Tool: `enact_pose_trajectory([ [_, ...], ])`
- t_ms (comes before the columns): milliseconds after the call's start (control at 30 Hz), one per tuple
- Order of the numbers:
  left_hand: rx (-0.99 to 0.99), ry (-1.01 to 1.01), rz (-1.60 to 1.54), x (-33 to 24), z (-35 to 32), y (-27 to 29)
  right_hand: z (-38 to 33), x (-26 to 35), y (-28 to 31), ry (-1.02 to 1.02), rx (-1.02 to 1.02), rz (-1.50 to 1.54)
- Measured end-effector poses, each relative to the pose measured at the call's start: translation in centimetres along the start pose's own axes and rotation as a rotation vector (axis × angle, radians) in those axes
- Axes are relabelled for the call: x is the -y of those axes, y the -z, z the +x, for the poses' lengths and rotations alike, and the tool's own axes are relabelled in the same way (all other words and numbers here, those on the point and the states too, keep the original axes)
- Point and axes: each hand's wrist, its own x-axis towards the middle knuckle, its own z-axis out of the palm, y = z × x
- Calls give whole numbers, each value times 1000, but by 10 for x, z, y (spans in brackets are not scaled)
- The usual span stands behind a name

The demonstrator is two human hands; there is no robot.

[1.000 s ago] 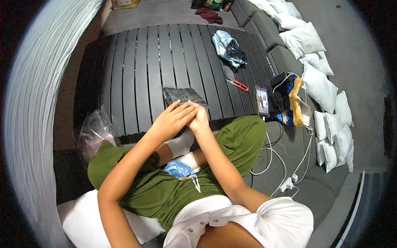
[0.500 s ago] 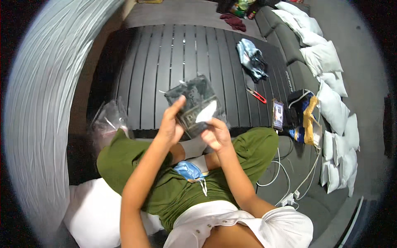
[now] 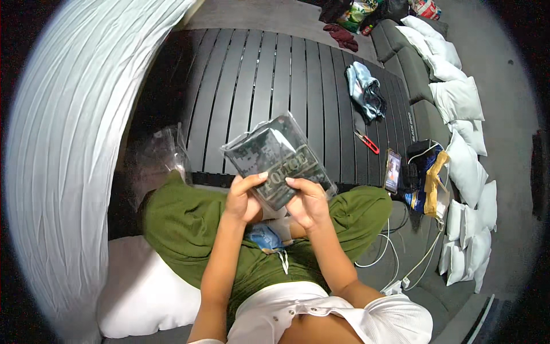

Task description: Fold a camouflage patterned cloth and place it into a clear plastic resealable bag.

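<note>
A flat packet of clear plastic is held over my crossed legs, near the table's front edge. Inside it lies something dark with a grey-green camouflage pattern and a lettered band; its exact kind does not show. My left hand grips the packet's near left part, thumb on top and fingers beneath. On the near right part, my right hand pinches it the same way. The plastic is shiny and slightly crumpled at its edges. Below my hands a small blue packet rests in my lap.
A dark slatted table stands in front. It bears a bundled light-blue cloth and red-handled snips. A lit phone stands by a yellow-and-blue bag and white cables. Clear plastic bags lie left; white pillows line the right.
The packet has turned flatter toward me, so its lettered band shows more plainly. My right hand's grip has moved onto its near edge. The white patch on it is gone.
</note>
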Motion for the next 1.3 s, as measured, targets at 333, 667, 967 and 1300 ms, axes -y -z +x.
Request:
enact_pose_trajectory([
  [333,22,158,-291,6,-23,38,-40,-4,22,29,26,14],
  [667,120,234,-173,-8,-53,14,-47,59,32,31,39,-585],
  [967,-62,284,53,-10,-57,11,-38,41,33,-51,-42,-663],
  [1300,-212,206,181,5,-57,48,-53,52,61,408,336,-1845],
])
